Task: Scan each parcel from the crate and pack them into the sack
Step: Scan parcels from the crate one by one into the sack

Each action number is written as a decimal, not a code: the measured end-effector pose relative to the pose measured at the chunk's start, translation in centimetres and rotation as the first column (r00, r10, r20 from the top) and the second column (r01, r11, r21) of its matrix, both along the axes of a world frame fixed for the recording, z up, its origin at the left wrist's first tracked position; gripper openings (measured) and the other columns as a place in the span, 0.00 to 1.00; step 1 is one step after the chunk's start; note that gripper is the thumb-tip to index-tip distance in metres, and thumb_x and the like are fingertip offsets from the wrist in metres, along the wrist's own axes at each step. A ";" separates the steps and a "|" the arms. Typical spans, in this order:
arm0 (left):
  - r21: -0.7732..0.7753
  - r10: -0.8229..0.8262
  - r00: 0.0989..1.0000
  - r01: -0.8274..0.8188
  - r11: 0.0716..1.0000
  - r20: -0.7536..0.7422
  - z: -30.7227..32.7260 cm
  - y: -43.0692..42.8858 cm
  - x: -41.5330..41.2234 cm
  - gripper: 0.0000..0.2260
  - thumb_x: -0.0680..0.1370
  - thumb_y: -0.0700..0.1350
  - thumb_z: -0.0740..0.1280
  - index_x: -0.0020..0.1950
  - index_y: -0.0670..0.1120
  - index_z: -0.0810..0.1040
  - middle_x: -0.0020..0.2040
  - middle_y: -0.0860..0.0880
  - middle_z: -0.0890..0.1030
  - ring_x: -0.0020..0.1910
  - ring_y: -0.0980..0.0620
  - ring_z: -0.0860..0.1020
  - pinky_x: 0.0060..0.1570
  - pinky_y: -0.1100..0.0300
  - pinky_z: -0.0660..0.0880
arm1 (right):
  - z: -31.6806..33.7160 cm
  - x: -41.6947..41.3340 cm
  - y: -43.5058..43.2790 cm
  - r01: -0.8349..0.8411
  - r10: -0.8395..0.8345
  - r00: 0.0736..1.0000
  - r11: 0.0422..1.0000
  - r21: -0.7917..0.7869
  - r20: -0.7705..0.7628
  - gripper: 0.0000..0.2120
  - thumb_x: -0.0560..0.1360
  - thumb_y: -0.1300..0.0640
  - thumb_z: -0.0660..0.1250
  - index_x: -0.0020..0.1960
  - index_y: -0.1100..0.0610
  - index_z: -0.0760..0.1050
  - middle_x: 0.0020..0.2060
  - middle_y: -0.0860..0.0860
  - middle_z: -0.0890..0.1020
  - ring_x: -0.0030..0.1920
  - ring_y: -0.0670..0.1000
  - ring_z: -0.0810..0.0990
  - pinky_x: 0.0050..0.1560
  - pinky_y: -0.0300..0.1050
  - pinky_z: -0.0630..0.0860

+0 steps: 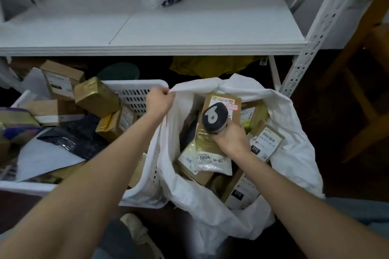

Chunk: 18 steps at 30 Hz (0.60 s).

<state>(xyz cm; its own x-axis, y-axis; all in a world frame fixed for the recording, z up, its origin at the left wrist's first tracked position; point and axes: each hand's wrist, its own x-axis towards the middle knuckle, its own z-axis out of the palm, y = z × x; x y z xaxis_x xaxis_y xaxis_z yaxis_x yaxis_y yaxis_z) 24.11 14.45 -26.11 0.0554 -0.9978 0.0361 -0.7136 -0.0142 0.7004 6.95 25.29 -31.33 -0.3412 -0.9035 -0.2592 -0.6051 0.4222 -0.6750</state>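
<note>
- Progress, judged: roughly mid-task. Several labelled parcels are already stacked inside the sack [290, 153]; a good number are left in the crate [134, 86].
- Sack: white, floppy, mouth held open just right of the crate, its near wall touching the crate's side.
- Left hand [159, 101]: fingers pinched shut on the sack's rim, which is lifted at the crate's corner.
- Right hand [228, 139]: fingers wrapped around the scanner [214, 118], held over a gold parcel [219, 109] inside the sack.
- Whether that parcel is being scanned or only placed cannot be told.
- Crate contents: brown boxes, gold-wrapped packs, dark and white mailers, loosely heaped.
- Packed parcels: mostly flat kraft and gold mailers, white labels up, overlapping; "1004" and "010" are legible.
</note>
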 end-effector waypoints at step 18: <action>0.083 -0.069 0.972 0.051 0.995 0.225 1.0 6.1 -0.3 0.22 0.79 0.43 0.64 0.72 0.43 0.65 0.65 0.39 0.73 0.62 0.39 0.74 0.59 0.47 0.72 | 3.8 0.9 2.3 0.010 0.001 0.935 0.999 -0.032 0.356 0.15 0.71 0.56 0.74 0.55 0.55 0.75 0.51 0.51 0.80 0.56 0.54 0.78 0.61 0.53 0.75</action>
<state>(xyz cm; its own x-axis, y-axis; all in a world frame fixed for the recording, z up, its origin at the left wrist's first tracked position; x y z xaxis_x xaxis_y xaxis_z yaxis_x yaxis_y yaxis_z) 23.81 20.56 -25.10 -0.0056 -0.9994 -0.0348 -0.8551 -0.0132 0.5183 7.90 27.60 -27.48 -0.2362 -0.9121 -0.3350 -0.3211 0.3986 -0.8591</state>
